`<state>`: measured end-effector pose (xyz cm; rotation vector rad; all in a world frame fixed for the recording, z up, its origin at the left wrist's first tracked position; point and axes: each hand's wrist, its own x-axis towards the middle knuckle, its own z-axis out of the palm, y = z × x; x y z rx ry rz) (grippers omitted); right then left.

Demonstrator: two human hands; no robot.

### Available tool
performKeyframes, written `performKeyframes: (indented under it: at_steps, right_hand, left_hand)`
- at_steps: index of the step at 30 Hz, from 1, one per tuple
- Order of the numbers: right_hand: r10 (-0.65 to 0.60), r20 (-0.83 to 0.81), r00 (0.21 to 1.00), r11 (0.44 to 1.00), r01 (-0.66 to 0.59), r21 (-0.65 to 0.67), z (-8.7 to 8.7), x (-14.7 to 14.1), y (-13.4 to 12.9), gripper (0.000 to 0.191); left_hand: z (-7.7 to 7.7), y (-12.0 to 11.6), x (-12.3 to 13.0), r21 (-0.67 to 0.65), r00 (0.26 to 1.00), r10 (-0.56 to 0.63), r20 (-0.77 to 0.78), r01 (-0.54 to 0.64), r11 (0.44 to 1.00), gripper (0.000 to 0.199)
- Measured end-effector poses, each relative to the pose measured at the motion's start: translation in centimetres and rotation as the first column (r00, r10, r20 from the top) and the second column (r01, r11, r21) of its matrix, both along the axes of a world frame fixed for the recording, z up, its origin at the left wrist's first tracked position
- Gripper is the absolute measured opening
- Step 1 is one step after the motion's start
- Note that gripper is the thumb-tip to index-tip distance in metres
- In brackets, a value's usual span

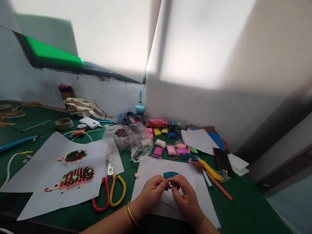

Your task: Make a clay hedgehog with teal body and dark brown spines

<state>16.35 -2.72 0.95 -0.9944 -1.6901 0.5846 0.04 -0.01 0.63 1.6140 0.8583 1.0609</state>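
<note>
In the lower middle of the frame, a blue piece [170,174] is seen lying sideways, just past the bent fingers of the left hand [151,188] and right hand [188,197], near both. Whether anything is pinched cannot be told.

Green table [267,219], scissors [105,195] lying on it. Left of scissors: paper sheets [53,204]. Right: white paper [146,171]; farther right, dark phone [222,160]. Behind scissors: clear plastic bag [138,144]; behind-left, tape roll [63,124].

Before us lies paper [146,171]; to its left we have scissors [110,168], then sheets [53,204]; behind it, packets [157,152]; behind and to its right, a phone [222,161].
</note>
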Motion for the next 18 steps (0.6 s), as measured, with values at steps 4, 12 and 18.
performKeyframes:
  at_steps: [4, 12, 18]
  right_hand:
    - [-0.001, -0.014, 1.0, 1.0, 0.001, 0.004, -0.06, 0.01, 0.16, 0.022]
    - [-0.007, -0.012, 1.0, 1.0, 0.007, 0.012, -0.32, 0.05, 0.2, 0.021]
    - [-0.014, -0.017, 1.0, 1.0, 0.014, 0.009, -0.4, 0.06, 0.19, 0.019]
  left_hand:
    - [0.23, -0.14, 0.07, 0.024, 0.996, 0.086, -0.031, -0.085, 0.996, 0.012]
    - [0.32, -0.15, -0.06, 0.003, 0.998, 0.06, -0.014, -0.06, 0.998, 0.029]
    - [0.08, -0.14, 0.0, 0.055, 0.993, 0.113, -0.04, -0.111, 0.992, 0.011]
